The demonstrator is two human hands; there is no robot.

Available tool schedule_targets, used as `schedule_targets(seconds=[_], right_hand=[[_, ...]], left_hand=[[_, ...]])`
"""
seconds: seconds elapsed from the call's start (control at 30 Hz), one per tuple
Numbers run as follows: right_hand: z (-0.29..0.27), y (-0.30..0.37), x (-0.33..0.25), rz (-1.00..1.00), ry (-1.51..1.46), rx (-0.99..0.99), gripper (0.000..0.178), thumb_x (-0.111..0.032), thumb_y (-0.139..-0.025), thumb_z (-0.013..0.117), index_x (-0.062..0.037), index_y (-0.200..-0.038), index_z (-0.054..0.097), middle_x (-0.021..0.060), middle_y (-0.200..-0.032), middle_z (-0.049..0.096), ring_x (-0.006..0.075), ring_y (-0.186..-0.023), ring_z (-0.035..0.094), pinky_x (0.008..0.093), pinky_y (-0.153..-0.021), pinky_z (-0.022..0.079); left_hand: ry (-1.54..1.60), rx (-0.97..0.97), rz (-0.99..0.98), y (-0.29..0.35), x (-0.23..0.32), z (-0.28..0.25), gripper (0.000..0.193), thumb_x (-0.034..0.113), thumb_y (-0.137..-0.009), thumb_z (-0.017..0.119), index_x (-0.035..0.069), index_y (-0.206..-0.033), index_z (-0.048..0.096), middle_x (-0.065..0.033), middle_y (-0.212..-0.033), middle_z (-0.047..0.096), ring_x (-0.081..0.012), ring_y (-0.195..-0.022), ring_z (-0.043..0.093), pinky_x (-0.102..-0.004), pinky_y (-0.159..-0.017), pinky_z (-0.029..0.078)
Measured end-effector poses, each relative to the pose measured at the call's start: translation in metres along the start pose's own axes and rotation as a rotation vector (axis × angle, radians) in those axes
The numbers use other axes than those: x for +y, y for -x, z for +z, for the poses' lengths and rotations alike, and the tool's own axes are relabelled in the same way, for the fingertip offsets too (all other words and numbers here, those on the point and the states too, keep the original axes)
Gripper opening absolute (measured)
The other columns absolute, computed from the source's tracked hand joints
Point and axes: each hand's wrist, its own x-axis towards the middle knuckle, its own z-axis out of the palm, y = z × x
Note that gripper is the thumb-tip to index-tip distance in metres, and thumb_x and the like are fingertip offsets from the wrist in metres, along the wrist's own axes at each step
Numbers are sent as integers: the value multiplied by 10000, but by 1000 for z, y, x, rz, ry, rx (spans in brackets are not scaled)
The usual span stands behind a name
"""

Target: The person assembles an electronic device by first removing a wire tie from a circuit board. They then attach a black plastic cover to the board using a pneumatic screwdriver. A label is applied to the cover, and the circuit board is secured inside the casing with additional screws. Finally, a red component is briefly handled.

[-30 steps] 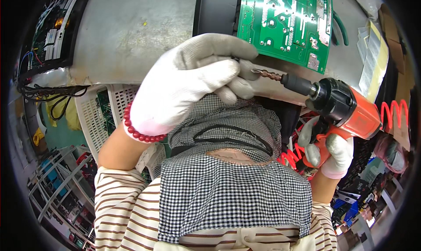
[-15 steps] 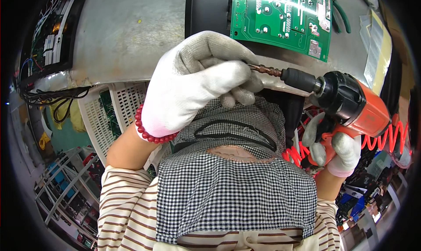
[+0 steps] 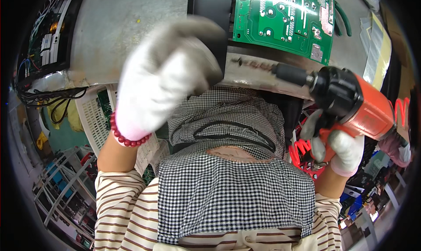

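Observation:
My right hand (image 3: pixel 344 148), in a white glove, grips the handle of a red and black air screwdriver (image 3: pixel 370 104). Its copper-coloured bit (image 3: pixel 258 65) points left across the front edge of the metal bench. Something small and dark shows at the bit's tip, too blurred to name. My gloved left hand (image 3: pixel 160 73) is apart from the bit, over the bench edge to its left. Its fingers look curled but are smeared by motion, so what they hold, if anything, cannot be made out. Beyond the bit lies a green circuit board (image 3: pixel 285 25) on a black panel (image 3: pixel 210 12).
Green-handled pliers (image 3: pixel 343 18) lie right of the board. An open black housing with wiring (image 3: pixel 50 36) stands at the far left of the bench (image 3: pixel 127 40). Below are black cables (image 3: pixel 52 94) and a white plastic basket (image 3: pixel 94 115). A red coiled hose (image 3: pixel 300 152) hangs at right.
My left hand has left the screwdriver's bit and moved left. The bit's tip is now uncovered. The screwdriver in my right hand has shifted only slightly.

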Motion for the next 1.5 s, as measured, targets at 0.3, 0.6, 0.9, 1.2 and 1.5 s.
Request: schedule_targets(seconds=[0.3,0.6,0.9,1.2,1.5], right_hand=[[6,-22,-30,-15,193,192,262,-65,-799,660,91,-1000,601,142,-751,662,108,-481,535,252,-447,439],[8,-23,-50,60,332,168,219,-37,-792,647,76,-978,620,127,-783,675,114,-509,556,254,-480,454],[19,-24,-76,122,697,216,236,-27,-775,601,48,-999,613,107,-755,641,96,-481,516,233,-447,402],[19,-25,-102,-96,1090,55,266,-12,-762,639,15,-1027,633,106,-876,645,113,-680,564,262,-601,446],[20,-45,-121,-340,1357,-184,360,-18,-756,718,-18,-1108,646,119,-1067,666,144,-945,645,305,-809,531]], left_hand=[[398,-25,-477,-20,-31,-4,409,300,-913,643,-47,-1128,612,-124,-969,694,-180,-815,678,-293,-747,557],[401,28,-450,-21,-27,10,294,257,-913,608,-27,-956,670,-113,-866,695,-157,-791,663,-266,-702,542],[481,50,-396,-20,-28,13,255,213,-906,619,-32,-977,639,-117,-841,687,-164,-751,666,-269,-679,550],[588,17,-416,-21,-27,13,228,134,-905,596,-30,-1061,576,-53,-855,663,-90,-713,619,-232,-632,515],[602,35,-317,-23,-31,18,240,132,-894,582,-46,-1053,565,-98,-886,685,-118,-766,640,-251,-672,525]])
